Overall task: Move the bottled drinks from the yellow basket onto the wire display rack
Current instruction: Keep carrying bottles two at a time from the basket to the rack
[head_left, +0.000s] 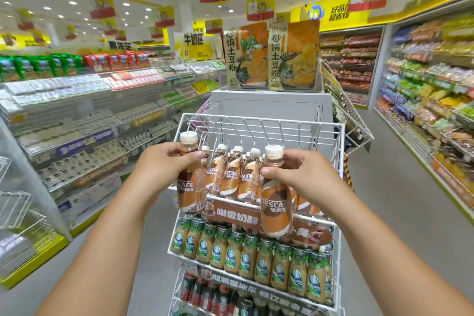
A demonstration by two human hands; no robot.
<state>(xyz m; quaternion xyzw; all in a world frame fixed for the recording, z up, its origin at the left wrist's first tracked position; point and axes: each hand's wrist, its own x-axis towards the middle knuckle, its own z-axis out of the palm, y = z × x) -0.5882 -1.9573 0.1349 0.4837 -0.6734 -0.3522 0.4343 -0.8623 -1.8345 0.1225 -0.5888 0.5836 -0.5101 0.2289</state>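
Store shelving (77, 115) is seen far left. A Nescafé bottle (191, 182) is gripped by the left hand (166, 164), fingers wrapped round its neck. A second bottle (275, 202) is clasped by the right hand (305, 174). Both are held before the wire rack (256, 126), whose top tier is lined with matching bottles (230, 174). Green-labelled bottles (256, 261) are packed below.

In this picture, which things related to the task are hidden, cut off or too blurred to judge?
- Yellow basket: not in the head view at all.
- Top tier of the wire display rack: the free space is hidden behind the left hand, the right hand and their bottles.
- Lowest tier: cut off by the bottom edge.
- Side shelves: labels blurred.
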